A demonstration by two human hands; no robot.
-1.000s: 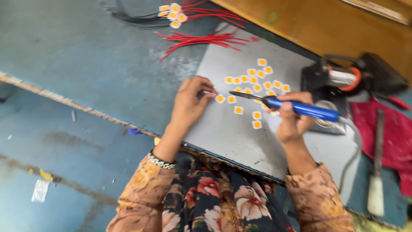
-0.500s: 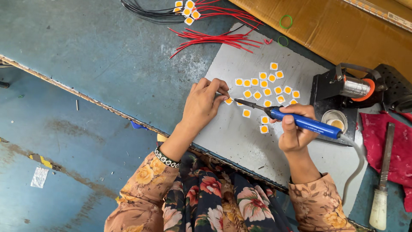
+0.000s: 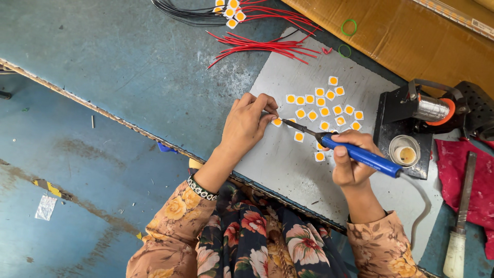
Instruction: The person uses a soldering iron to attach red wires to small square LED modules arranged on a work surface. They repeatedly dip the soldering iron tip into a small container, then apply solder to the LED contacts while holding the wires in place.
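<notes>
Your left hand (image 3: 247, 123) rests on the grey metal plate (image 3: 288, 164) with its fingers curled together, thumb and fingertips pinching what looks like a thin wire or pin at the edge of one small square chip (image 3: 277, 122); the pinched piece is too small to make out for certain. Your right hand (image 3: 352, 159) is wrapped in a closed grip around the blue-handled soldering iron (image 3: 360, 155), which lies slanted across the plate with its dark tip pointing toward your left fingertips and ending right at that same chip. Between and just beyond your two hands lies a loose scatter of white square chips with orange centres (image 3: 324, 105), flat on the plate, a few of them just beside your right thumb. Beyond your left hand, a bundle of red wires (image 3: 262, 45) fans across the blue tabletop (image 3: 113, 56). To the outside of your right hand stands a black soldering stand (image 3: 406, 126) with a small round pot (image 3: 405, 152) on its base, and farther out a red cloth (image 3: 465, 175) with a wooden-handled tool (image 3: 459, 226) lying over it.
</notes>
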